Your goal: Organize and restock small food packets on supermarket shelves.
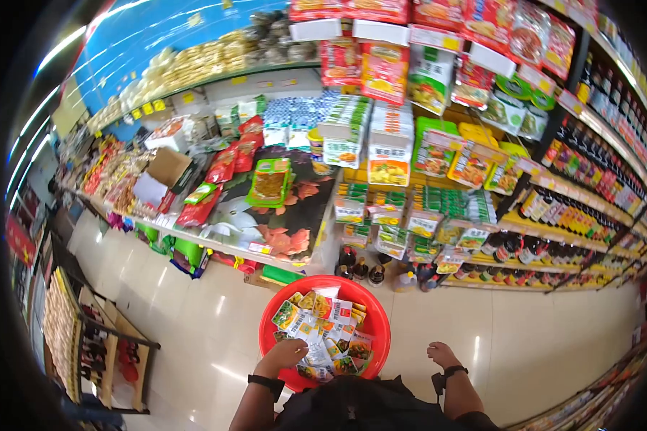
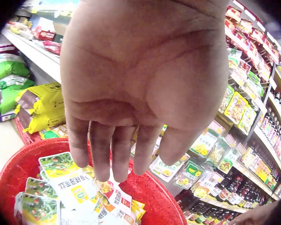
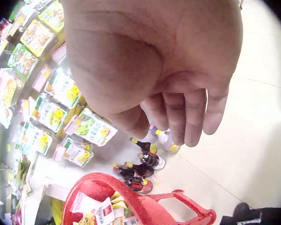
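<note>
A red plastic basket [image 1: 383,332] stands in front of the person, filled with flat printed food packets [image 1: 331,330]. Over its left side hangs the left hand [image 1: 287,353], holding nothing. In the left wrist view that left hand [image 2: 126,108] shows its palm, with fingers relaxed above the packets [image 2: 77,187]. Out to the right of the basket is the right hand [image 1: 444,355], above the tiled floor. Seen from the right wrist, the right hand [image 3: 173,79] has loosely bent fingers and nothing in its grasp; the basket's red handle [image 3: 192,206] lies below it.
Ahead is a low display table [image 1: 230,233] with packaged goods. Hanging food packets [image 1: 410,208] fill the rack beside it. Several dark bottles [image 1: 359,271] stand on the floor beneath. Shelves of sauce bottles [image 1: 568,215] line the right, and a wooden stand [image 1: 115,352] is at left.
</note>
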Tool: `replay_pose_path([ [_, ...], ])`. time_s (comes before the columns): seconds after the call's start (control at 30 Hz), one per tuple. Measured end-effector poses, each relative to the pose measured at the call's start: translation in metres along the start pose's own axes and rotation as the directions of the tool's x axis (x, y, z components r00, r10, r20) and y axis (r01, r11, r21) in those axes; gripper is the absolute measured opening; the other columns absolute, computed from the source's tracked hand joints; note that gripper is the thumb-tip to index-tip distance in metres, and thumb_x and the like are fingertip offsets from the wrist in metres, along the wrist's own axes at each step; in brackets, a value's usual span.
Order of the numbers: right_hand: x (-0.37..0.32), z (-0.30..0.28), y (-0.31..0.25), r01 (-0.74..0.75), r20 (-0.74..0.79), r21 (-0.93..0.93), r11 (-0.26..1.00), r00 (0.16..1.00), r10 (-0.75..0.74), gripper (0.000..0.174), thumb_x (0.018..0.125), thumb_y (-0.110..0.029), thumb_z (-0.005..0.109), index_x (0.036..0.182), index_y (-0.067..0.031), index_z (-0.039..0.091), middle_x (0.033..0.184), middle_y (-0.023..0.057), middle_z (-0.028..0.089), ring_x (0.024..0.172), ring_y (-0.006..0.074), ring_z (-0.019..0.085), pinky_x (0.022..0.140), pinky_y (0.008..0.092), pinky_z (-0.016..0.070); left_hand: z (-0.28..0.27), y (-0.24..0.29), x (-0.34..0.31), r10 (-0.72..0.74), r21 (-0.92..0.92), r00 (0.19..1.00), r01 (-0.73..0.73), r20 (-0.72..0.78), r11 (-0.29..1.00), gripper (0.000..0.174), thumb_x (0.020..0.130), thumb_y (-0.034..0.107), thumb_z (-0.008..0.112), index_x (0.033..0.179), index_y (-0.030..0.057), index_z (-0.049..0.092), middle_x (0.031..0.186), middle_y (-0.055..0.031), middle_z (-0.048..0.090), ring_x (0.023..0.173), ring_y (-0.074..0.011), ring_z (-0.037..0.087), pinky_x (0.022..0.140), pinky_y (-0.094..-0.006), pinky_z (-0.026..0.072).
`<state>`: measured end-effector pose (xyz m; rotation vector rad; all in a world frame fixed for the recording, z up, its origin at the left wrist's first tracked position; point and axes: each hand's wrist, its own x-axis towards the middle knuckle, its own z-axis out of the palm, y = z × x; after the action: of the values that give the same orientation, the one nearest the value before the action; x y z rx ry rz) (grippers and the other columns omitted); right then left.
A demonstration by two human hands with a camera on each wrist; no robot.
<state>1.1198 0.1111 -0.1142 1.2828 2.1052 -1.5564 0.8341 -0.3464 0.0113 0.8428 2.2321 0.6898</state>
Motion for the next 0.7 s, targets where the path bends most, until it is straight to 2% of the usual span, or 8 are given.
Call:
replay_pose_path([
  [0.1,-0.006,0.016,-0.035,0.050,0.048,-0.047,0.998,0.998,-0.048,0.049,0.092,-0.027,0.064,0.130,0.0029,0.059,0.106,0.0110,0.071,0.096,0.0198,0.069,0.080,0.0338,0.0541,0.017,-0.032,-0.016,0.015,-0.003,1.000,-0.015,0.010,1.000,0.035,0.098,0.028,0.056,0.118,0.0019,0.067,0.112,-0.0204,0.070,0.108,-0.0368,0.066,0.094,-0.0442,0.0521],
  [0.2,-0.023,0.037,-0.041,0.050,0.109,-0.084,0.995,0.993,-0.041,0.053,0.092,-0.029,0.065,0.135,0.0009,0.058,0.108,0.0126,0.072,0.097,0.0207,0.069,0.086,0.0351,0.0538,0.026,-0.054,-0.024,0.075,-0.056,0.997,-0.075,-0.003,0.996,0.036,0.097,0.032,0.059,0.115,0.0026,0.067,0.110,-0.0209,0.071,0.106,-0.0376,0.067,0.092,-0.0457,0.0518],
  [0.23,-0.030,0.044,-0.039,0.045,0.132,-0.102,0.994,0.991,-0.031,0.055,0.093,-0.031,0.066,0.137,-0.0002,0.057,0.108,0.0133,0.072,0.098,0.0211,0.069,0.089,0.0358,0.0536,0.019,-0.048,-0.028,0.054,-0.062,0.998,-0.053,0.010,0.997,0.036,0.097,0.033,0.059,0.115,0.0030,0.068,0.111,-0.0213,0.070,0.108,-0.0380,0.066,0.093,-0.0456,0.0511],
  [0.33,-0.056,0.056,-0.025,-0.025,0.205,-0.205,0.978,0.976,0.068,0.056,0.093,-0.032,0.065,0.137,0.0015,0.057,0.105,0.0120,0.072,0.094,0.0199,0.068,0.086,0.0346,0.0534,0.008,-0.050,-0.029,0.080,-0.012,0.997,-0.080,-0.012,0.997,0.036,0.097,0.033,0.059,0.115,0.0029,0.067,0.110,-0.0208,0.070,0.106,-0.0385,0.066,0.093,-0.0460,0.0514],
  [0.37,-0.065,0.058,-0.015,-0.027,0.213,-0.212,0.977,0.974,0.073,0.057,0.093,-0.033,0.064,0.136,0.0035,0.057,0.102,0.0114,0.072,0.089,0.0192,0.068,0.083,0.0332,0.0532,0.005,-0.051,-0.030,0.085,-0.040,0.996,-0.085,-0.023,0.996,0.035,0.097,0.032,0.059,0.113,0.0030,0.067,0.109,-0.0203,0.071,0.105,-0.0386,0.066,0.091,-0.0462,0.0516],
  [0.47,-0.087,0.054,0.018,-0.129,0.204,-0.198,0.972,0.964,0.169,0.057,0.091,-0.032,0.065,0.134,0.0045,0.058,0.100,0.0124,0.072,0.087,0.0192,0.069,0.077,0.0322,0.0546,0.004,-0.057,-0.031,0.111,-0.039,0.992,-0.114,-0.060,0.993,0.032,0.096,0.032,0.060,0.110,0.0036,0.068,0.107,-0.0199,0.071,0.104,-0.0383,0.066,0.090,-0.0463,0.0517],
  [0.57,-0.104,0.046,0.043,-0.210,0.170,-0.184,0.960,0.956,0.241,0.055,0.091,-0.031,0.066,0.133,0.0036,0.059,0.101,0.0113,0.072,0.087,0.0196,0.069,0.071,0.0321,0.0555,0.012,-0.062,-0.028,0.151,-0.047,0.984,-0.156,-0.094,0.987,0.027,0.093,0.030,0.062,0.101,0.0047,0.068,0.098,-0.0186,0.072,0.096,-0.0379,0.068,0.084,-0.0458,0.0533],
  [0.7,-0.114,0.035,0.055,-0.286,0.173,-0.083,0.955,0.939,0.296,0.045,0.091,-0.029,0.068,0.126,-0.0005,0.064,0.100,0.0084,0.072,0.086,0.0176,0.068,0.069,0.0311,0.0542,0.027,-0.052,-0.020,0.156,-0.029,0.979,-0.161,-0.130,0.987,0.021,0.091,0.025,0.062,0.094,0.0046,0.068,0.091,-0.0174,0.072,0.087,-0.0363,0.069,0.077,-0.0447,0.0541],
])
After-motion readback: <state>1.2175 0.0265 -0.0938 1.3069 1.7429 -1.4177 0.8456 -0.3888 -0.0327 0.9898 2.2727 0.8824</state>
